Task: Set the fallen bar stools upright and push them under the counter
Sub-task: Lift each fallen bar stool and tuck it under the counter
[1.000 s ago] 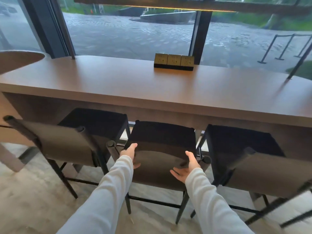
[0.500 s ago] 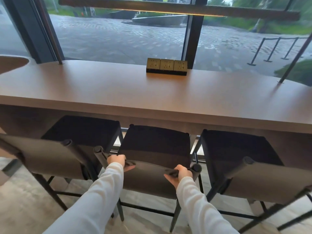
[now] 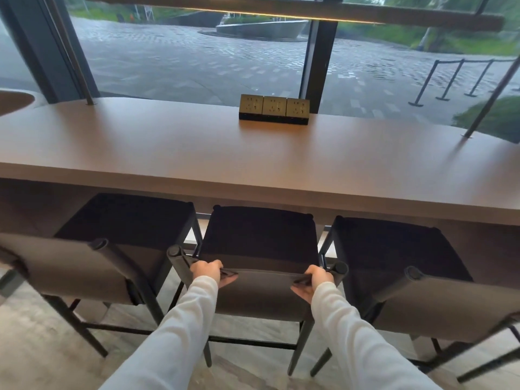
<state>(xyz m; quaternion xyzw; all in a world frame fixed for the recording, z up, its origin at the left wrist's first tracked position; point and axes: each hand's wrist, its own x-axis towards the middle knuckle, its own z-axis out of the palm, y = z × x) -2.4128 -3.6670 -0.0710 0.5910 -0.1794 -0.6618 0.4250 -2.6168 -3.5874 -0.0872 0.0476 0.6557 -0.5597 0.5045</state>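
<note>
At the lower middle of the frame, the left hand (image 3: 207, 272) and right hand (image 3: 316, 278) each curl over the top edge of the middle stool (image 3: 260, 240), which stands upright with its seat partly under the counter (image 3: 253, 164).

Café-type spot: window counter (image 3: 168, 153) w/ stools (image 3: 259, 235), power sockets (image 3: 274, 106).

Arms (image 3: 180, 333) stretched forward, left hand (image 3: 206, 273) and right hand (image 3: 319, 278) gripping stool backrest (image 3: 261, 291), thumbs beneath

Counter (image 3: 168, 153) bears socket block (image 3: 273, 109) at far edge; stools (image 3: 259, 235) stand on floor (image 3: 42, 347).
</note>
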